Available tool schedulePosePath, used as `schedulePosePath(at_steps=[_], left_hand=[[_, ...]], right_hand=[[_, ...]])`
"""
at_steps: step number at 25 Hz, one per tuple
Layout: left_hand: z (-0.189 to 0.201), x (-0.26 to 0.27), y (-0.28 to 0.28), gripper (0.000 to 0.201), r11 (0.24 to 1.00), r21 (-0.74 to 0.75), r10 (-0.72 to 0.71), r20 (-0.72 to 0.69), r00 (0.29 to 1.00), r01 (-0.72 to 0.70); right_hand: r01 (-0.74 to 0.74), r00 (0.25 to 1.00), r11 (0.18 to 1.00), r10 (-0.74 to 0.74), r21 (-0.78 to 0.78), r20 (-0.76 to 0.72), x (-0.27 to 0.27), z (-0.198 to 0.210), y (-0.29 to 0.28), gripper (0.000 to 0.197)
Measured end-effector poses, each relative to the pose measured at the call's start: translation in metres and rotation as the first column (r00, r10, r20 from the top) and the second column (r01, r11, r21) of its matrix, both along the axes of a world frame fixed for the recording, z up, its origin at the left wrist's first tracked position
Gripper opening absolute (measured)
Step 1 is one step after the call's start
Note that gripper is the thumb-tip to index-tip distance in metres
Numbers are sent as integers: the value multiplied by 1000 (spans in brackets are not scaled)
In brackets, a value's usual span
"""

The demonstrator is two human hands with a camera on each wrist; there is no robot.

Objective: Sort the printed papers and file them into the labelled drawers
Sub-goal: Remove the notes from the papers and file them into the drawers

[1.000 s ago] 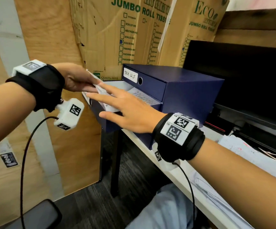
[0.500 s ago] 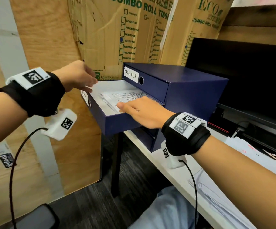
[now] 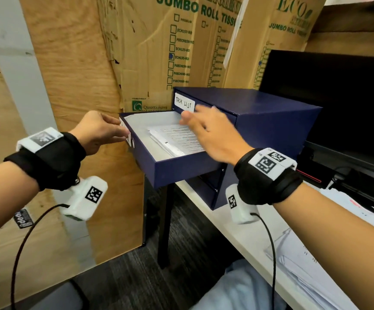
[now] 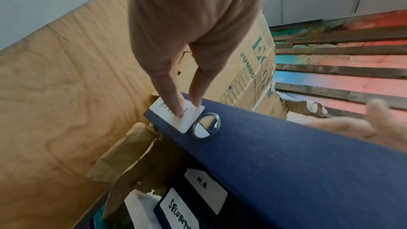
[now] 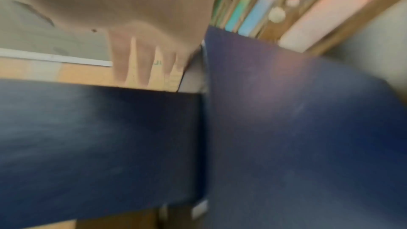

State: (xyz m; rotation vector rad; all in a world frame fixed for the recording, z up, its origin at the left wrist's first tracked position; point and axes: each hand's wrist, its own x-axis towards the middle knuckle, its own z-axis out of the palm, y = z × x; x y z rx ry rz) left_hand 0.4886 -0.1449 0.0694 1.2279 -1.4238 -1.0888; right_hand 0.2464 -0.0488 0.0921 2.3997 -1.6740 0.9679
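Now the left hand (image 3: 98,133) presses flat fingers (image 4: 174,100) on the open blue drawer's (image 3: 181,168) label (image 4: 176,116); the right hand (image 3: 212,135), fingers loose, floats over the printed papers (image 3: 177,139) inside.

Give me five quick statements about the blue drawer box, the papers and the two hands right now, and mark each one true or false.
1. The second drawer of the blue drawer box is pulled out. True.
2. Printed papers lie inside the open drawer. True.
3. The left hand rests flat on the papers. False: its fingers press the white label on the drawer front.
4. The top drawer's label reads "H.R". False: it reads "TASK LIST".
5. The right hand grips a sheet of paper. False: it is above the drawer, fingers loosely extended, holding nothing.
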Motion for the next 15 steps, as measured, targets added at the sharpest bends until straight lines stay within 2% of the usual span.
schedulePosePath(at_steps=[1, 2, 3, 4, 5, 7, 9, 10, 13, 15], left_hand=[[-4, -3, -1, 11, 1000, -6, -2, -24, 1000, 2], [-6, -7, -2, 11, 1000, -9, -9, -49, 999, 8], [-8, -11, -4, 13, 1000, -7, -9, -77, 997, 8], [-9, -17, -6, 14, 1000, 3, -6, -110, 994, 7], [-10, -23, -8, 14, 1000, 14, -4, -140, 990, 6], [-10, -39, -11, 12, 1000, 24, -14, -181, 983, 19], [-12, -60, -17, 13, 999, 33, -35, -195, 980, 43], [-14, -73, -20, 18, 997, 30, -59, -193, 979, 66], [-22, -121, -23, 60, 985, 5, -171, -165, 971, 174], [-27, -149, -21, 75, 980, -29, -199, -143, 969, 197]], right_hand=[[43, 998, 978, -51, -203, -33, -6, 3, 0, 50], [89, 989, 916, -129, -391, -77, -13, 4, -3, 37], [141, 968, 837, -229, -529, -105, -18, 6, -3, 30], [196, 942, 785, -318, -588, -110, -25, 7, -5, 29], [260, 919, 789, -379, -557, -109, -31, 10, -4, 31], [356, 900, 865, -419, -354, -118, -41, 10, -4, 34], [354, 908, 889, -402, -291, -121, -47, 4, -6, 34], [343, 915, 887, -389, -310, -102, -47, 3, -6, 34], [356, 916, 876, -396, -326, -64, -47, 5, -7, 35], [379, 904, 876, -419, -298, -84, -46, 7, -6, 36]])
